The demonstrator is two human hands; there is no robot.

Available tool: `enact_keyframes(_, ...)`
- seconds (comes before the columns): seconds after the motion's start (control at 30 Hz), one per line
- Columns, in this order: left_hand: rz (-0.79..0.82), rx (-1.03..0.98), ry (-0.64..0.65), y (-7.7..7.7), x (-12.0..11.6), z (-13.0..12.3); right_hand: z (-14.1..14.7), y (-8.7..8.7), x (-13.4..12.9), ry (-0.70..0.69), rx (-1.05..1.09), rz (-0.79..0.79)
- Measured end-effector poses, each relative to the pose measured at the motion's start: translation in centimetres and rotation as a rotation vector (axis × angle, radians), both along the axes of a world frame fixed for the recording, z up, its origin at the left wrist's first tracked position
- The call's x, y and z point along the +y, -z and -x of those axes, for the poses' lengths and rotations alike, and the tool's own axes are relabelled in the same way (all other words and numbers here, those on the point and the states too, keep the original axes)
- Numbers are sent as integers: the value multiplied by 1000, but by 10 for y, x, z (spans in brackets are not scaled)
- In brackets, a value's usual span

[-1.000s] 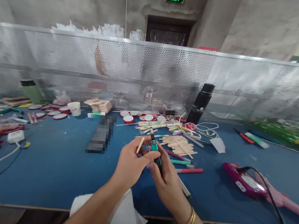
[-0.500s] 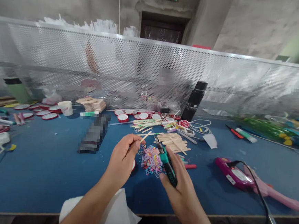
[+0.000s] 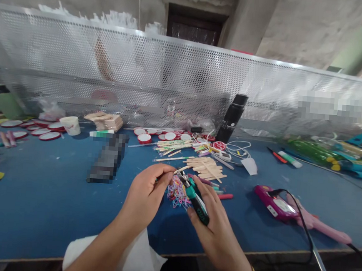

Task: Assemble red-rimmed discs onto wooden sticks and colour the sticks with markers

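Being pinched in the left fingers point(image 3: 161, 184), a thin wooden stick point(image 3: 183, 168) is now met in view by the jaws of the pliers point(image 3: 198, 205), which are gripped by the handles in the right fingers point(image 3: 209, 192). Half a second ago stick and pliers were held apart; since then the stick has been tipped flatter and the two overlap just ahead of the left fingers. Read: stick and tool are in working position, bite not confirmed. The pile of colored bands point(image 3: 175, 194) is seen on the tabletop point(image 3: 68, 210) between both sets of fingers; a second ago it was mostly covered by them. Loose sticks point(image 3: 210, 168) are spread just beyond the left fingers, and a red pen point(image 3: 225, 196) is seen just past the right ones. Hard to make out: jaw opening can't be told, tips too small and blurred. The stick's near end is hidden inside the left fingers, and the handles are partly masked by the right. A dark object point(image 3: 108, 159) left of the left fingers is pixelated, not identifiable.
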State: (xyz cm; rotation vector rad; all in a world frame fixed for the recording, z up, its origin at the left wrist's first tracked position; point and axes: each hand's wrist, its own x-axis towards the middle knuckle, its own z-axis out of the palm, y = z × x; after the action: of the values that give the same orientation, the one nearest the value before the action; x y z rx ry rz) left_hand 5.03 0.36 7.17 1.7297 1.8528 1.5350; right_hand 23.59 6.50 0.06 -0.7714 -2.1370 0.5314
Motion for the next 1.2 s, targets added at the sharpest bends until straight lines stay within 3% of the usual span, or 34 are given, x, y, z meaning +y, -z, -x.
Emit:
enact_keyframes(0.7,-41,181,2,3,2,4,-1,-4,-4,-46,-6,45)
enact_keyframes(1.2,-4,223,17,4,3,7,6,0,-6,37,-64,20)
